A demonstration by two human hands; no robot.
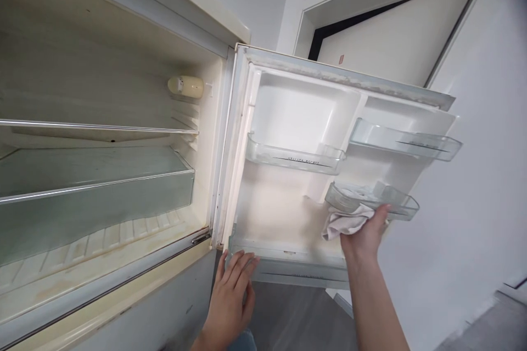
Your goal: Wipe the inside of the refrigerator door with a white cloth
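A crumpled white cloth (347, 221) is held in my right hand (366, 233), at the front of the lower right clear door bin (397, 204). Part of the cloth spreads over the bin's rim and inside it, and my thumb lies against the bin's front. My left hand (236, 290) rests with fingers stretched over the left end of the long bottom door bin (304, 273), its thumb lower and apart. Both hands work at the inner side of the open fridge door (280, 203).
Left of the door is the fridge interior with a glass shelf (99, 126), a greenish clear drawer (102, 205) and a cream lamp cover (186, 86). Two more clear bins, the upper left bin (294, 159) and the upper right bin (407, 141), jut from the door. A white wall (469, 219) stands behind.
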